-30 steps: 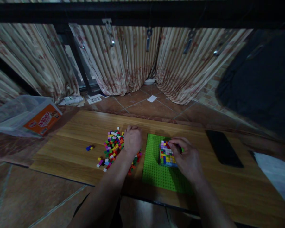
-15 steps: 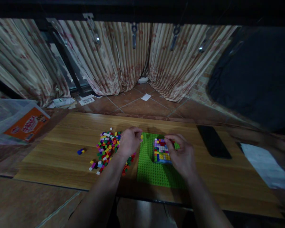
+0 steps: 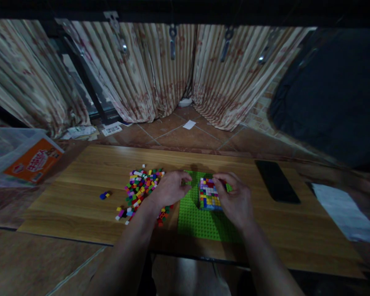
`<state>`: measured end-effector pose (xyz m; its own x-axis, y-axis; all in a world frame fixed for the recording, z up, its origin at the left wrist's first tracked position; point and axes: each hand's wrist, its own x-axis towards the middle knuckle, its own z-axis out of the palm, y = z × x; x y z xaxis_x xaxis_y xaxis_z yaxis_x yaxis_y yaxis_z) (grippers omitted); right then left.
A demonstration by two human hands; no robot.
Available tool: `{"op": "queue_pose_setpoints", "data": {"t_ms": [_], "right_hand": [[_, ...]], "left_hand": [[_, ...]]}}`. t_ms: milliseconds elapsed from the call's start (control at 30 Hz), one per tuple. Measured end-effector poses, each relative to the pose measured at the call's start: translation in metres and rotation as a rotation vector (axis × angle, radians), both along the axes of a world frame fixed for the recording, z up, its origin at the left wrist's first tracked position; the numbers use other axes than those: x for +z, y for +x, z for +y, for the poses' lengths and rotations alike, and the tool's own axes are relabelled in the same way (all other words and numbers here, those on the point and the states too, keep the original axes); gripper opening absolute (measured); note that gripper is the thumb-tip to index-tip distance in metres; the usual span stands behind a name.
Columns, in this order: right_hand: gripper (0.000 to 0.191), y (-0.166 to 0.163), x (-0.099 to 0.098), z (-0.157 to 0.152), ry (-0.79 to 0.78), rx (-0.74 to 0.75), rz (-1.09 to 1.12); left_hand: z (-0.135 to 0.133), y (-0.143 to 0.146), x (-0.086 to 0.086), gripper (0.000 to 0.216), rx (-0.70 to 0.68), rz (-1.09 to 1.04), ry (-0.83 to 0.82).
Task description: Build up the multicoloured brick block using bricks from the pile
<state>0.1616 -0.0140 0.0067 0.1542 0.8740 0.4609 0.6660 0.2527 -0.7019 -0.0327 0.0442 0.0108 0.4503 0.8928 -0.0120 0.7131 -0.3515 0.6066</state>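
Observation:
A green baseplate [image 3: 200, 224] lies on the wooden table [image 3: 80, 193]. On it stands a block of many-coloured small bricks [image 3: 208, 194]. My right hand [image 3: 234, 199] rests against the block's right side, fingers curled over its top edge. My left hand [image 3: 172, 187] hovers over the plate's left edge, fingers pinched together; what they hold is too small to make out. Left of it lies a heap of loose coloured bricks [image 3: 140, 187].
A lone blue and yellow brick [image 3: 105, 195] lies further left. A black phone [image 3: 276, 181] is at the right, white paper [image 3: 345, 211] beyond it. A clear plastic box with an orange label [image 3: 27, 158] sits off the table's left. Curtains hang behind.
My left hand has left the brick heap and moved right to the baseplate, fingers pinched. My right hand has stayed at the block. The view shifted slightly.

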Motion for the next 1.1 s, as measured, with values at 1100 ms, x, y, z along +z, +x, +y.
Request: {"op": "queue_pose_setpoints", "data": {"t_ms": [1100], "right_hand": [[0.019, -0.009, 0.0, -0.002, 0.049, 0.066, -0.051]], "left_hand": [[-0.016, 0.038, 0.002, 0.017, 0.057, -1.032, -0.452]]}}
